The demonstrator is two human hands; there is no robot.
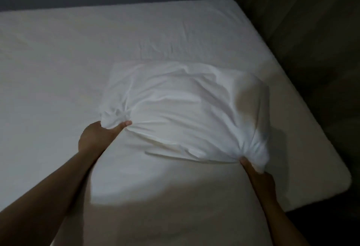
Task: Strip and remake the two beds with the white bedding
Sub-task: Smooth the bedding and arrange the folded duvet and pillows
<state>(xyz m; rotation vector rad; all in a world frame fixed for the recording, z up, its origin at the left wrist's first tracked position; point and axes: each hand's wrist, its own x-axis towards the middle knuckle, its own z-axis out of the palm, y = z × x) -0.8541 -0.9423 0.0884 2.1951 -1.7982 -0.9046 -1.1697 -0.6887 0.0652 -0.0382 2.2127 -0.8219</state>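
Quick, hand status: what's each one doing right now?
Left hand: closed, gripping the near-left corner of the white pillow.
Right hand: closed, gripping the near-right corner of the same pillow.

My bare left arm reaches in from 7 o'clock; its hand (97, 138), at 8 o'clock, pinches a bunched corner of the pillowcase (175, 105) between thumb and fingers. My right hand (259, 177), at 4 o'clock, grips the other near corner, its fingers hidden.

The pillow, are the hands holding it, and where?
Yes. The left hand grips the white pillow at its near left corner; the right hand grips its near right corner.
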